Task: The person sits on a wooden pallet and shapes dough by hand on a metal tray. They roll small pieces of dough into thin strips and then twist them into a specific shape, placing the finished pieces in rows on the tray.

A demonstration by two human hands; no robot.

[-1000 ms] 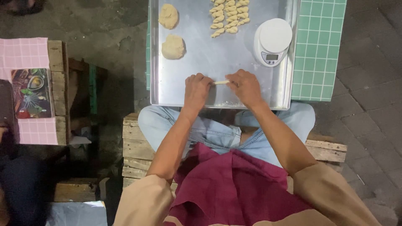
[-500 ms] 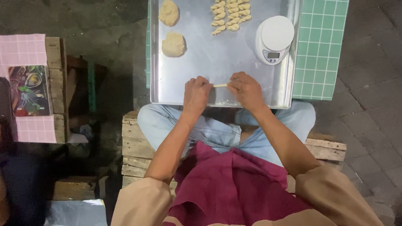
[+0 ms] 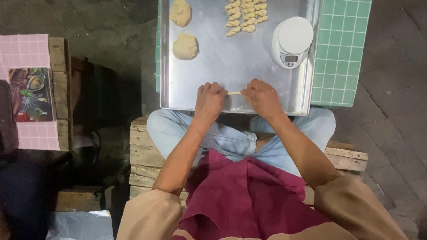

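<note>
The hands cover both ends of the dough strand.

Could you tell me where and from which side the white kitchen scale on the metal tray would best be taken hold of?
Probably by the body of the white kitchen scale, under its round platform, fingers on the left and right flanks, coming from above. The metal tray rim lies close on its right, and the twisted dough pieces lie to its left, so a sideways approach looks cramped.
</note>
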